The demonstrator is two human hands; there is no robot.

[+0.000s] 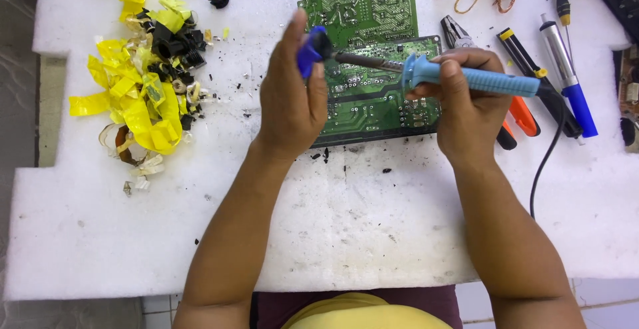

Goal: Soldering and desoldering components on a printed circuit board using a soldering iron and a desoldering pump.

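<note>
The left hand (289, 99) has its grip closed on a small blue part (309, 51), held up above the green circuit board (363, 49). The right hand (466, 106) has its grip wrapped around the blue soldering iron (466, 76), whose tip meets the part. Hand tools (552, 83) lie right, yellow tape scraps (136, 86) left, on the white surface (359, 229)

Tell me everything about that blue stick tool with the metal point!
It is a soldering iron with a light blue handle that looks like plastic, a wider blue collar near the front and a dark metal shaft. It lies almost level above the green circuit board. The right hand grips the handle. Its tip meets a small dark blue part pinched in the left hand. A black cord runs toward its back end.
</note>
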